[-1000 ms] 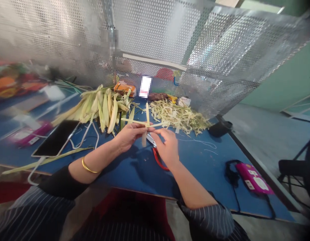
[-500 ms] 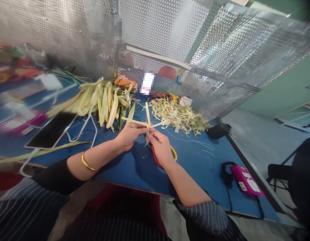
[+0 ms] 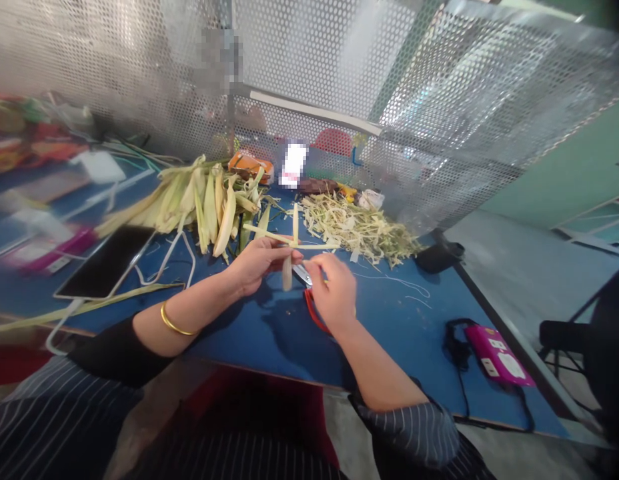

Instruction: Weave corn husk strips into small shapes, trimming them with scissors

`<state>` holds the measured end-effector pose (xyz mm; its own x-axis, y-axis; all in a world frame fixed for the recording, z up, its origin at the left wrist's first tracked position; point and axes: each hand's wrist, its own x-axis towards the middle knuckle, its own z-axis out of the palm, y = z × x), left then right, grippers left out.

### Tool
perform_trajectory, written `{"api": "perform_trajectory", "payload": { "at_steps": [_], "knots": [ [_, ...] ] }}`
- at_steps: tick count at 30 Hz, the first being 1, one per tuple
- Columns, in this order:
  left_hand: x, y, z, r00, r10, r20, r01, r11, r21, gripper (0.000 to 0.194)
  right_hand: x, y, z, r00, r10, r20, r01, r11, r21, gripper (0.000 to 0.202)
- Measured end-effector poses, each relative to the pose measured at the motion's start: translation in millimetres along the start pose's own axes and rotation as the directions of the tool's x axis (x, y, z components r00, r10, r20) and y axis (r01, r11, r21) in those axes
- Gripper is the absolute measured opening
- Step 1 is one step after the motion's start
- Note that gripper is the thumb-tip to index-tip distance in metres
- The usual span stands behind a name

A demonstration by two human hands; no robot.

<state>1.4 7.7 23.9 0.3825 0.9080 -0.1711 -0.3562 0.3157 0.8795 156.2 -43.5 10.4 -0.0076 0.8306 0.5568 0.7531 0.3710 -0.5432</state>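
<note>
My left hand [image 3: 257,265], with a gold bangle on its forearm, pinches the joined end of several folded pale husk strips [image 3: 295,227]. One strip points up, one left, one right, and a wider end hangs below the fingers. Just to the right, my right hand [image 3: 333,288] is closed, its fingertips pinched close to the strips; what they hold is too small to make out. Red-handled scissors [image 3: 312,308] lie on the blue table under my right hand, partly hidden by it.
Long corn husks [image 3: 209,203] lie behind my left hand, shredded husk [image 3: 359,227] behind my right. A tablet [image 3: 107,261] with a white cable is at left, a pink pack [image 3: 499,355] at right. A perforated metal screen [image 3: 314,60] stands behind.
My right hand has moved slightly right, away from the left fingertips. The right-hand strip now lies level, the hanging husk end shows more, and the scissors' metal part has come into view.
</note>
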Motion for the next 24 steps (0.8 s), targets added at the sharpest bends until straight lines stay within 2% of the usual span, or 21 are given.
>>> {"api": "perform_trajectory", "payload": {
  "at_steps": [2, 3, 5, 8, 12, 16, 18, 20, 22, 24],
  "knots": [
    [0, 2, -1.5, 0.999, -0.044, -0.001, 0.044, 0.999, 0.009, 0.006, 3, 4, -5, 0.987, -0.090, -0.136, 0.069, 0.986, -0.153, 0.019],
    [-1, 3, -2.0, 0.998, -0.058, -0.007, 0.058, 0.998, 0.020, 0.005, 5, 6, -6, 0.983, -0.120, -0.142, 0.089, 0.974, -0.208, 0.019],
    [-1, 2, -2.7, 0.998, -0.063, -0.007, 0.064, 0.996, 0.068, 0.005, 6, 9, -5, 0.988, -0.147, -0.044, 0.130, 0.954, -0.271, 0.018],
    [-2, -1, -2.6, 1.000, 0.015, 0.008, -0.016, 0.978, 0.208, 0.013, 5, 9, 0, 0.984, -0.151, 0.099, 0.173, 0.942, -0.287, 0.022],
    [0, -9, -1.3, 0.986, 0.159, -0.052, -0.126, 0.911, 0.392, 0.024, 1, 4, 4, 0.976, -0.170, 0.137, 0.202, 0.943, -0.264, 0.026],
    [2, -12, -1.9, 0.975, 0.214, -0.064, -0.167, 0.890, 0.424, 0.022, -1, 0, 4, 0.958, -0.213, 0.194, 0.242, 0.961, -0.137, 0.025],
    [2, -10, -3.6, 0.980, 0.191, -0.051, -0.154, 0.900, 0.408, 0.021, 0, 1, 3, 0.968, -0.125, 0.219, 0.128, 0.992, -0.001, 0.027],
    [2, -7, -5.9, 0.991, 0.128, -0.033, -0.106, 0.916, 0.388, 0.023, 2, 4, 2, 0.967, 0.076, 0.244, -0.128, 0.970, 0.205, 0.031],
    [3, -3, -7.9, 1.000, 0.029, -0.001, -0.027, 0.929, 0.370, 0.029, 6, 8, 1, 0.921, 0.283, 0.267, -0.376, 0.823, 0.425, 0.029],
    [3, -1, -8.7, 0.996, -0.085, 0.035, 0.066, 0.929, 0.364, 0.033, 8, 11, 3, 0.877, 0.396, 0.274, -0.477, 0.637, 0.606, 0.024]
  ]
}}
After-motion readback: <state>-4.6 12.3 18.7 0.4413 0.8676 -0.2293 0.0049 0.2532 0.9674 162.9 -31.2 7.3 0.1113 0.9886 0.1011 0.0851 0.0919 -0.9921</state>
